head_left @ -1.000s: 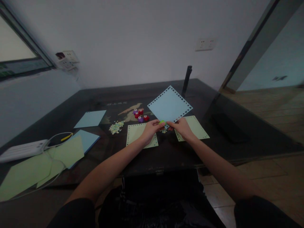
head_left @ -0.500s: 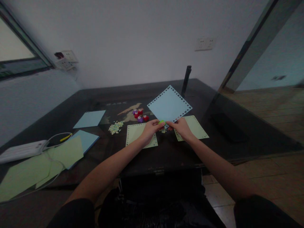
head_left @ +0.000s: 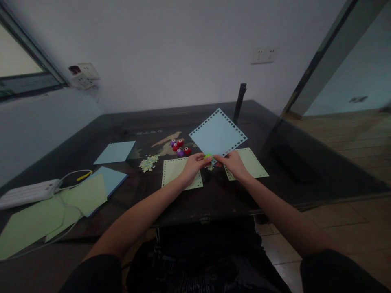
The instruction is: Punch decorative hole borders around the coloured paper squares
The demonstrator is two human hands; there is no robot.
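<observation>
A light blue sheet [head_left: 218,133], punched with small holes along its edges, is held up cornerwise over the table. At its lower corner is a small green punch [head_left: 208,156], with my left hand [head_left: 195,167] closed on it. My right hand [head_left: 234,163] pinches the blue sheet near that same corner. Under my hands lie two pale green sheets with holes along their edges, one at the left [head_left: 174,171] and one at the right [head_left: 251,163]. Small paper bits [head_left: 210,167] lie between them.
Red and purple punches [head_left: 180,152] stand behind my left hand, beside a heap of paper bits [head_left: 148,163]. Farther left are blue sheets [head_left: 115,152], green sheets [head_left: 33,224] and a white power strip [head_left: 29,193] with a cable. A dark flat object [head_left: 293,163] lies right.
</observation>
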